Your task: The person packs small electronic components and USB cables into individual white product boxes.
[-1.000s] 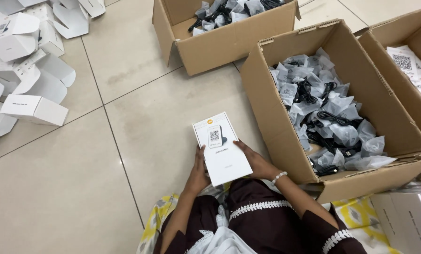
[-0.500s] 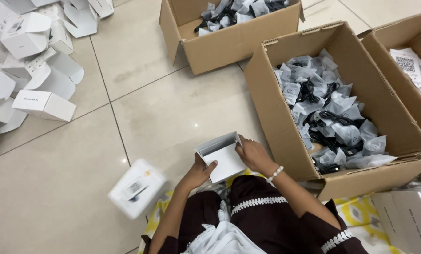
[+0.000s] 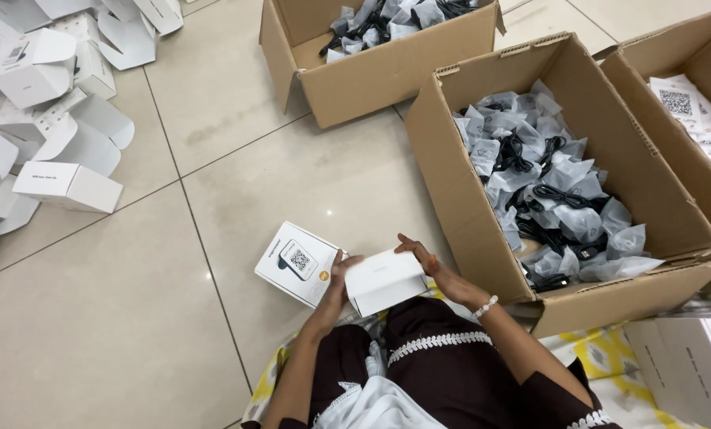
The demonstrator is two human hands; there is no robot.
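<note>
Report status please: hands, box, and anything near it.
Both hands, left hand and right hand, gripping small white box. Printed white box lies on floor touching left side. Nothing blocking.

The person is wearing a dark maroon garment (image 3: 459,373) trimmed with bands of white lace, plus a white cloth (image 3: 371,405) draping over the lap. A bracelet (image 3: 485,306) of white beads is circling the right wrist.

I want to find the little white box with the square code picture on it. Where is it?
In the head view, the white box with the code lies on the floor tiles, just left of the left hand and the plain white box both hands hold.
</note>
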